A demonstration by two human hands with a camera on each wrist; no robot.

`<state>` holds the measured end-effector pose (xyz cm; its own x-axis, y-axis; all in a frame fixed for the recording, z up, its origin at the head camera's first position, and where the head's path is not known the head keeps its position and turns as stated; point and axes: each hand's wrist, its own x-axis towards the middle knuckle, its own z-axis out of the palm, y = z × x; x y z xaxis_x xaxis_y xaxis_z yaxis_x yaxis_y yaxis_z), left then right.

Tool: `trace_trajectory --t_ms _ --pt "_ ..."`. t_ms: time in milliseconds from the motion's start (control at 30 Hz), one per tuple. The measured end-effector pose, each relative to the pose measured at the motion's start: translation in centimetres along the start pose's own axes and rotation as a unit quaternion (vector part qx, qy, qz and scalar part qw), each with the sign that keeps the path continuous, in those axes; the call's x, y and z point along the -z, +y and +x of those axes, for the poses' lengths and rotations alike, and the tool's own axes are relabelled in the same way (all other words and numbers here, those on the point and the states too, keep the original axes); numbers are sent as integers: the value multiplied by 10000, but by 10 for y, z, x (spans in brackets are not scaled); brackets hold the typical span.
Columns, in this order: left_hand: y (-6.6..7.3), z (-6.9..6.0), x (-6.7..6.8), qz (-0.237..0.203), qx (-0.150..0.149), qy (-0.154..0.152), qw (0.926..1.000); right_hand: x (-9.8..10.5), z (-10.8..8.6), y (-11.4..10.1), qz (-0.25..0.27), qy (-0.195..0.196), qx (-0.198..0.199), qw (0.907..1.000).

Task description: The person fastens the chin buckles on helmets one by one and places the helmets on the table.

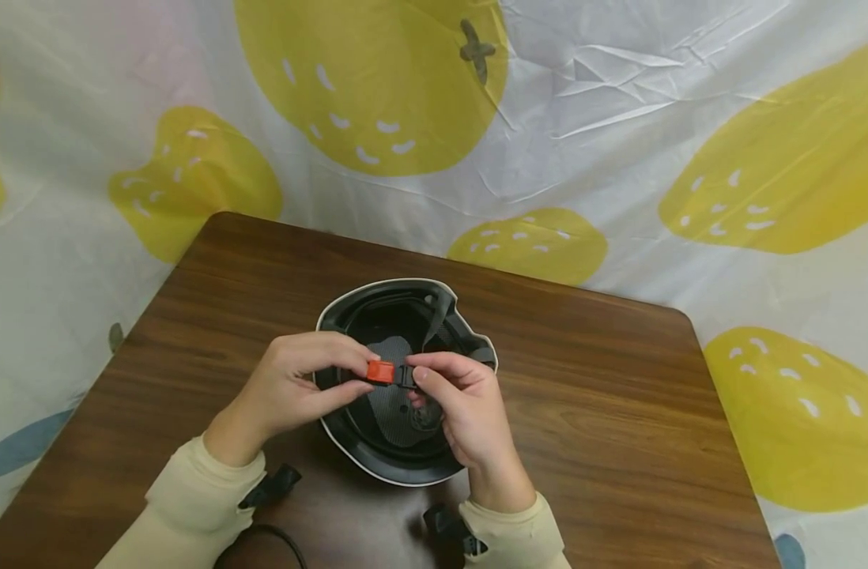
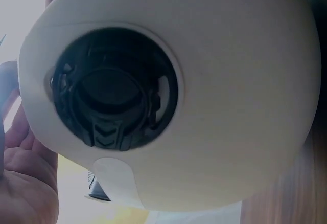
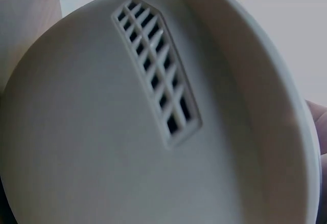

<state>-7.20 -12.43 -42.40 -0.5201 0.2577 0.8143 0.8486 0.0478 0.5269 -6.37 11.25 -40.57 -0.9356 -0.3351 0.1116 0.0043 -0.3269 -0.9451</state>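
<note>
Yellow-fruit cloth [image 1: 605, 158] behind a wood-grain table [image 1: 619, 411] – a helmet buckle between two hands

Left hand [image 1: 281, 391] pinches the orange part [image 1: 381, 371] of the buckle between thumb and finger; the right hand [image 1: 477, 411], fingers bent in, pinches its black part [image 1: 407, 377]. Both parts meet end to end above the helmet [image 1: 387, 466], which sits hollow side up, a dark strap [image 1: 439, 316] inside it. I'd judge the work at the buckle well along, its parts already in line and touching – whether the catch is locked, I cannot tell. Letting go is not yet done by either hand. Farther out, the wrist views show the pale shell, with a round black fitting [image 2: 110, 88] and a ribbed vent [image 3: 156, 70]
</note>
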Motion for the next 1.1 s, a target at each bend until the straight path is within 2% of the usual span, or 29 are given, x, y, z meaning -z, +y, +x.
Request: trace_trajectory --t_ms 300,800,900,1033,1100 --pt "0 1 -3 3 -93 -38 9999 -2 0 2 -195 -40 89 9998" --pt "0 1 -3 -11 -30 -80 10000 -4 -1 4 -256 42 91 9996" --pt "2 0 -2 -28 264 -152 9995 -4 -1 3 -354 50 94 9993" --pt "5 -2 -1 10 893 -261 9957 -3 -1 2 -581 26 129 9982" --pt "6 -2 -1 101 1096 -308 9934 -1 -1 2 -693 7 157 9975"
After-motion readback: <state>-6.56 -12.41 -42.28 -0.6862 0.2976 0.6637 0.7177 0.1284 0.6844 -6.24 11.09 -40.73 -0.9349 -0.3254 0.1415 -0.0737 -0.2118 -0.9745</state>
